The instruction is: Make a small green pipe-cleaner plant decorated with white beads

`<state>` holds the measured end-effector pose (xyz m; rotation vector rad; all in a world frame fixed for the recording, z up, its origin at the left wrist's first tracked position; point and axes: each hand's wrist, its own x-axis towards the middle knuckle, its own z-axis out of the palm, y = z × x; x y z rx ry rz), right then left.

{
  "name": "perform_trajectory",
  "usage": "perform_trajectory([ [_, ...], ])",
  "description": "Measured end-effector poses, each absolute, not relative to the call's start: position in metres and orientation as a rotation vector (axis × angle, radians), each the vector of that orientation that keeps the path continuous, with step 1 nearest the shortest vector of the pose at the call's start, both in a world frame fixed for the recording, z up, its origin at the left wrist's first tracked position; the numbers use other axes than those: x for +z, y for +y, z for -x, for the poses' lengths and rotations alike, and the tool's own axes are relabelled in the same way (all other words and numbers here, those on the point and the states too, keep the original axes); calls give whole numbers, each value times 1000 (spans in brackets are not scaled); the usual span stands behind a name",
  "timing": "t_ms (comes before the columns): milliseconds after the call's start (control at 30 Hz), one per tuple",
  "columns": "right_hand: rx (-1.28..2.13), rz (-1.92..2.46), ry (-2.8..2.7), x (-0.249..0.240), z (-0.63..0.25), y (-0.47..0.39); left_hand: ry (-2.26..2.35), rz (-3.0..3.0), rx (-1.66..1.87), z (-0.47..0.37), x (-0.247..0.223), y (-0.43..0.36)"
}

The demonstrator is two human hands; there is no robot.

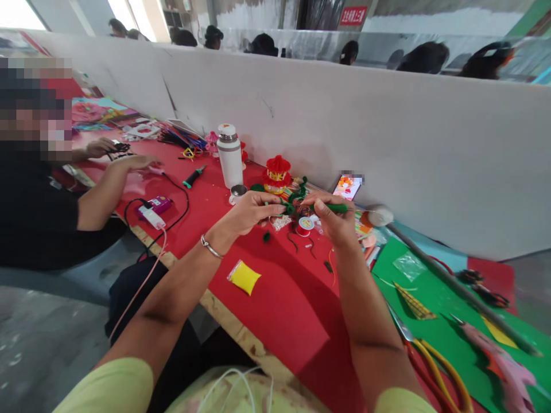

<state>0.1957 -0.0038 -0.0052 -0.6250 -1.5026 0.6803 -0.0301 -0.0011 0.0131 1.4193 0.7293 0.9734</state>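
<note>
Head view: at frame centre, the left hand (255, 212), nearly closed, is pinching a dark-green fuzzy piece (288, 208); the right hand (337, 222) is closing around a slim green rod-shaped piece (337, 208). Shaping seems underway, calling for steady pinching.

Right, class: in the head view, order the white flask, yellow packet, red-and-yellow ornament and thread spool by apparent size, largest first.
1. White flask
2. Yellow packet and red-and-yellow ornament: too alike to rank
3. Thread spool

Red sign (353, 15), Chinese text: "restroom, please up to floor 3".
</note>
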Motion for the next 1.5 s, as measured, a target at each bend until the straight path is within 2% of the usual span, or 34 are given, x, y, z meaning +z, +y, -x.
perform_trajectory([
  [767,669,609,-1548,-2,-196,-6,765,-1574,956,32,19,-4],
  [1500,686,585,-1594,3,-197,-10,732,-1479,977,30,14,-4],
])
